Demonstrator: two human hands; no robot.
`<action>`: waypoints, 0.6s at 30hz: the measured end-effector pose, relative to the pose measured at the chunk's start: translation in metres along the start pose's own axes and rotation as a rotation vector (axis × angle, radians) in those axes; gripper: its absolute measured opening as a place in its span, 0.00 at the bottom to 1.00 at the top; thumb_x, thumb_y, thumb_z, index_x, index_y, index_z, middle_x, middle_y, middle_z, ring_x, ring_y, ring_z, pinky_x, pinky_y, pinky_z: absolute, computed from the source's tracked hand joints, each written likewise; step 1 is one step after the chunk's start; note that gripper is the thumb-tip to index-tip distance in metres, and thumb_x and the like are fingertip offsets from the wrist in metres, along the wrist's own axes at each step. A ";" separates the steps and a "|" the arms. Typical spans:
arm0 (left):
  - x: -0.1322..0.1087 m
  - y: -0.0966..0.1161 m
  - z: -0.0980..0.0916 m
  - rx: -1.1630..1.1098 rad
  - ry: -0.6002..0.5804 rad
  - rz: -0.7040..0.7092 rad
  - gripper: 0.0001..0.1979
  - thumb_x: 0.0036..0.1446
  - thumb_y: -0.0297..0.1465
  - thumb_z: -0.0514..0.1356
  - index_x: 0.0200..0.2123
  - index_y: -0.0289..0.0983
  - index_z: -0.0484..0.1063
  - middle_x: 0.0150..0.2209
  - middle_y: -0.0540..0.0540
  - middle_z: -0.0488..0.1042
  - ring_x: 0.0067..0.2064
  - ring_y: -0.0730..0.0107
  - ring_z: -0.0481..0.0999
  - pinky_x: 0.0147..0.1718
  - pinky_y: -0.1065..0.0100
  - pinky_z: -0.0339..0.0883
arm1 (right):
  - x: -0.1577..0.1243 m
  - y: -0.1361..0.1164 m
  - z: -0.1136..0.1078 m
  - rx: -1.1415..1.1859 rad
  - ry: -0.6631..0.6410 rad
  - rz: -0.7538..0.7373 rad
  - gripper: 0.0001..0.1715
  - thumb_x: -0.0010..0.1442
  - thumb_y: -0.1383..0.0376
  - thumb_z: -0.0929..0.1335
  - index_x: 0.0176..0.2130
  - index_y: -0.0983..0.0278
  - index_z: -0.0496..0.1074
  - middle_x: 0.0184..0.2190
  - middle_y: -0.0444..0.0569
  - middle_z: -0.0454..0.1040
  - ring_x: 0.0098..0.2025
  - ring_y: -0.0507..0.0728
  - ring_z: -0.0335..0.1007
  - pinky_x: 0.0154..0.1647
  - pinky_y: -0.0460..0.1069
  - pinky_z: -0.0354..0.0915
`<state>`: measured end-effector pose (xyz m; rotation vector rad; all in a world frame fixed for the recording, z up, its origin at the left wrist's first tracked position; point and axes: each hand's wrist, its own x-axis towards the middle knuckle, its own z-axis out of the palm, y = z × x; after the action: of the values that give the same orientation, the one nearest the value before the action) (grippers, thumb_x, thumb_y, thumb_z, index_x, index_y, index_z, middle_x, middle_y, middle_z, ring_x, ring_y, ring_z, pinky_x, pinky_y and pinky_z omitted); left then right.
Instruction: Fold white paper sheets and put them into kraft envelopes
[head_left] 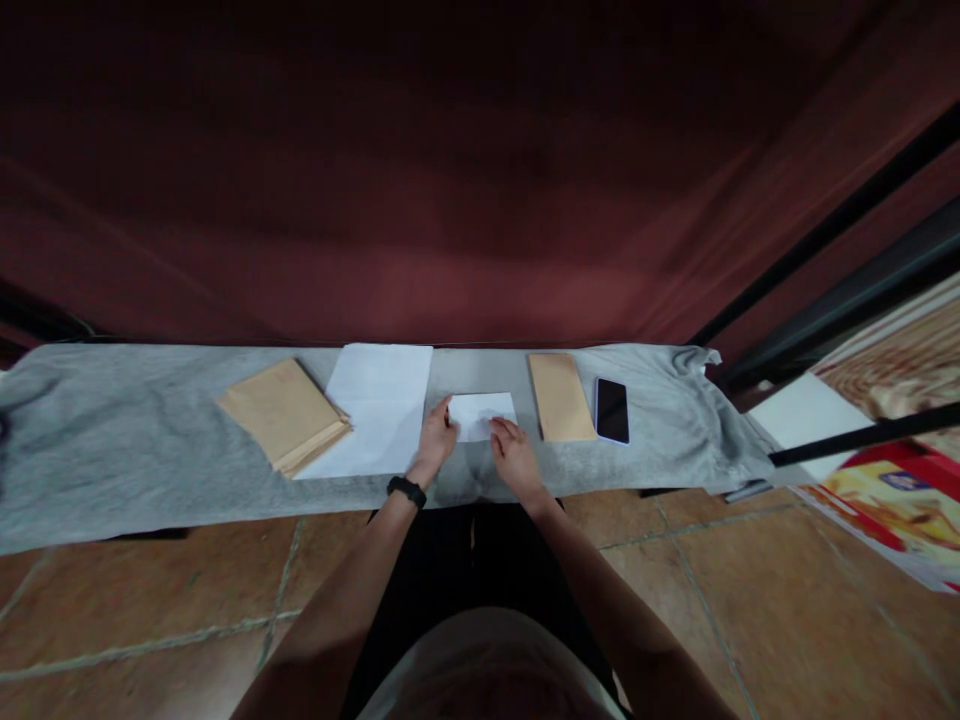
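Note:
A small folded white paper (482, 413) lies on the grey cloth (150, 450) in front of me. My left hand (437, 440), with a black watch on its wrist, presses on the paper's left edge with fingers together. My right hand (511, 450) rests flat on the paper's lower right corner, fingers stretched out. Left of the hands lies a stack of white sheets (379, 405). Further left sits a pile of brown envelopes (283, 413). A single brown envelope (560, 396) lies to the right of the paper.
A black phone (612, 409) lies face up beside the single envelope. A dark red curtain (450, 180) hangs behind the cloth. Tiled floor (750, 600) is below. At the right are a white board (806, 415), a black bar (862, 440) and a colourful printed sheet (900, 510).

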<state>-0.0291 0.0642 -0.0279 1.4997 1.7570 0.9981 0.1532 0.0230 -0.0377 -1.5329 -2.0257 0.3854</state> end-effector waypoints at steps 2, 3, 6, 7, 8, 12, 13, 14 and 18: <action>-0.005 0.001 0.003 0.086 0.050 0.039 0.30 0.52 0.20 0.55 0.60 0.35 0.69 0.52 0.38 0.75 0.54 0.55 0.75 0.60 0.53 0.67 | 0.006 0.001 0.005 -0.101 -0.027 -0.052 0.24 0.71 0.66 0.58 0.61 0.64 0.70 0.64 0.52 0.69 0.67 0.59 0.62 0.68 0.56 0.57; -0.008 0.002 0.006 0.153 0.073 0.076 0.28 0.55 0.21 0.55 0.60 0.34 0.68 0.56 0.36 0.72 0.59 0.54 0.72 0.62 0.52 0.63 | 0.009 0.002 0.008 -0.131 -0.037 -0.067 0.25 0.71 0.66 0.58 0.63 0.65 0.68 0.66 0.53 0.67 0.68 0.59 0.59 0.69 0.57 0.56; -0.018 0.004 0.018 0.368 0.051 0.229 0.25 0.65 0.27 0.50 0.64 0.33 0.64 0.67 0.35 0.62 0.68 0.53 0.61 0.68 0.53 0.55 | 0.018 0.005 0.017 -0.163 -0.071 -0.099 0.28 0.71 0.66 0.57 0.66 0.66 0.64 0.68 0.54 0.63 0.70 0.60 0.55 0.71 0.60 0.52; -0.020 0.005 0.022 0.414 0.004 0.274 0.24 0.67 0.30 0.48 0.65 0.33 0.63 0.68 0.36 0.60 0.70 0.54 0.58 0.69 0.52 0.52 | 0.021 0.006 0.020 -0.169 -0.087 -0.112 0.29 0.70 0.67 0.57 0.67 0.67 0.63 0.68 0.55 0.62 0.70 0.60 0.55 0.71 0.60 0.51; -0.022 0.005 0.027 0.448 -0.051 0.310 0.25 0.69 0.32 0.46 0.66 0.34 0.61 0.69 0.37 0.59 0.71 0.55 0.56 0.69 0.52 0.50 | 0.023 0.006 0.023 -0.179 -0.103 -0.124 0.30 0.70 0.68 0.57 0.68 0.68 0.61 0.68 0.56 0.61 0.71 0.60 0.54 0.71 0.61 0.50; -0.021 0.004 0.039 0.536 -0.167 0.346 0.29 0.71 0.39 0.43 0.69 0.33 0.56 0.71 0.39 0.56 0.73 0.57 0.49 0.70 0.50 0.44 | 0.030 0.008 0.030 -0.248 -0.132 -0.125 0.33 0.68 0.69 0.59 0.70 0.69 0.57 0.70 0.58 0.57 0.72 0.63 0.51 0.72 0.61 0.47; -0.020 0.003 0.040 0.555 -0.163 0.339 0.30 0.70 0.39 0.43 0.70 0.32 0.55 0.71 0.38 0.55 0.74 0.57 0.48 0.71 0.50 0.43 | 0.031 0.009 0.031 -0.264 -0.126 -0.115 0.33 0.68 0.68 0.59 0.70 0.68 0.57 0.71 0.58 0.56 0.72 0.63 0.50 0.72 0.62 0.47; -0.019 0.002 0.040 0.573 -0.154 0.332 0.31 0.70 0.40 0.43 0.70 0.31 0.54 0.72 0.37 0.54 0.74 0.57 0.47 0.71 0.51 0.42 | 0.032 0.011 0.032 -0.277 -0.119 -0.106 0.32 0.69 0.67 0.59 0.70 0.68 0.57 0.71 0.58 0.55 0.73 0.64 0.49 0.72 0.62 0.47; -0.016 -0.001 0.038 0.650 -0.124 0.319 0.34 0.70 0.42 0.42 0.70 0.25 0.53 0.72 0.33 0.52 0.74 0.56 0.46 0.71 0.52 0.41 | 0.036 0.020 0.032 -0.310 -0.074 -0.074 0.31 0.71 0.64 0.58 0.70 0.69 0.57 0.71 0.60 0.55 0.72 0.64 0.50 0.71 0.63 0.48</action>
<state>0.0048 0.0544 -0.0496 2.2419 1.8839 0.4609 0.1429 0.0659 -0.0647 -1.6362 -2.2760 0.1016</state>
